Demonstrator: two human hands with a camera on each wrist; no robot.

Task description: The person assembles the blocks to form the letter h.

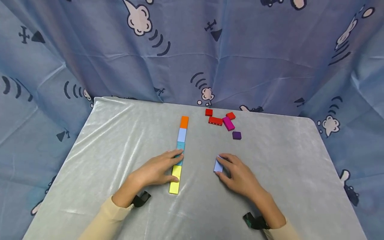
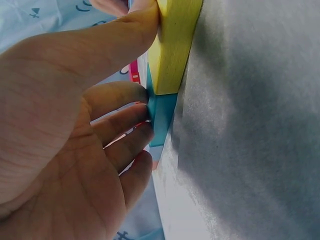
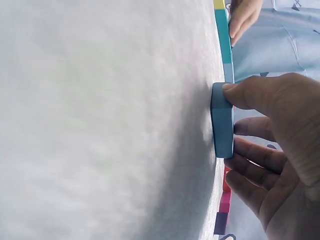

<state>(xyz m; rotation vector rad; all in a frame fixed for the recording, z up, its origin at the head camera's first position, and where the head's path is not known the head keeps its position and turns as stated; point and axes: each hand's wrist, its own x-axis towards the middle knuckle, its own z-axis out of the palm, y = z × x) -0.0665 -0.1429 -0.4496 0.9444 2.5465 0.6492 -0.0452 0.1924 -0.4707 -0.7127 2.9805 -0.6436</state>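
A straight row of flat blocks runs away from me: yellow [image 1: 174, 188] at the near end, then teal [image 1: 181, 145], light blue [image 1: 181, 135] and orange [image 1: 184, 122]. My left hand [image 1: 156, 169] lies over the row from its left, fingers loosely extended on the teal part. Its thumb touches the side of the yellow part [image 2: 175, 45]. Right of the row, my right hand [image 1: 240, 175] pinches a separate light-blue block [image 1: 218, 165] by its two ends, between thumb and fingers. In the right wrist view this block [image 3: 223, 130] is close to the cloth.
Behind my right hand lie several loose blocks: red ones [image 1: 215, 121], a magenta one [image 1: 228, 123] and a dark purple one [image 1: 236, 135]. A pale cloth [image 1: 99, 160] covers the table. Blue printed curtains [image 1: 186, 43] hang at the back and sides.
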